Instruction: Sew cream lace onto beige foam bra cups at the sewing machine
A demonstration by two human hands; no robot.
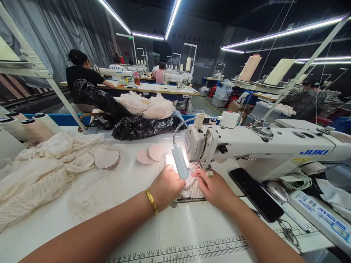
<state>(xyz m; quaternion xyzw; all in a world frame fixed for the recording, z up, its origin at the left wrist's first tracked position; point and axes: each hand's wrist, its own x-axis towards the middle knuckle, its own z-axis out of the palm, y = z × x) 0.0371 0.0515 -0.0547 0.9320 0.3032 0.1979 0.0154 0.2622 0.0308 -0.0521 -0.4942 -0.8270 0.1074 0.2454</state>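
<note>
Right now both hands sit at the needle of the sewing machine, with a small lace piece pinned flat on the table between them. The left hand is loosely curled, knuckles up, pressing the piece's left edge; whether its fingers pinch the fabric cannot be told, as the lamp glares over them. The right hand lies flat with fingers stretched toward the presser foot, holding the lace down rather than gripping it.

Judging from how things lie, the seam looks to be under way or only just begun: the piece is under the foot, yet most of it is hidden. A heap of lace and several pads wait to the left, so much seems left.

The piece's long axis appears to run away from the person, toward the needle, but its outline is too covered to be sure. A phone lies just beside the right hand.
</note>
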